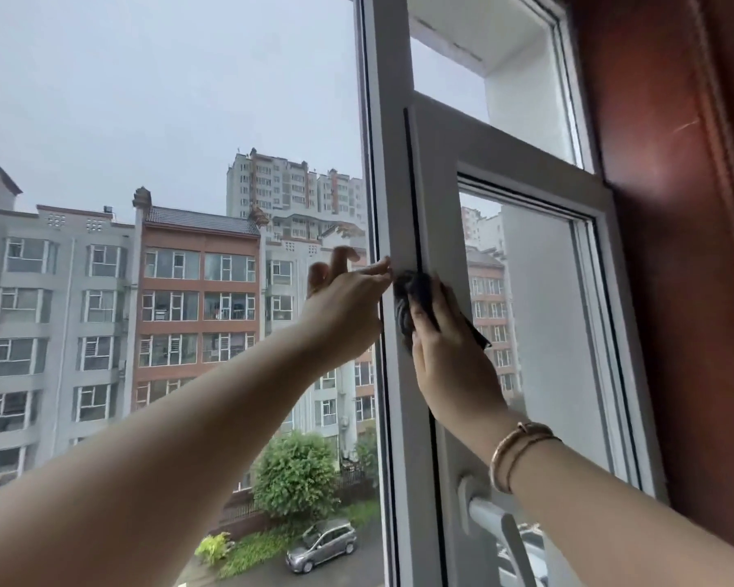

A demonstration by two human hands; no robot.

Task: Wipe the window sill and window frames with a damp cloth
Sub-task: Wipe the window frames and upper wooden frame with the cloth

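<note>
A white window frame (393, 171) runs upright through the middle of the view, with a black seal along it. My right hand (450, 366) presses a dark cloth (414, 298) flat against the frame at mid height. My left hand (344, 307) rests against the frame's left edge beside the cloth, fingers apart, fingertips touching the frame and holding nothing. The window sill is out of view.
A white window handle (490, 519) sticks out of the sash below my right wrist. A dark red-brown wooden surround (674, 205) borders the window on the right. The large pane (166, 163) on the left looks out on apartment blocks and a street.
</note>
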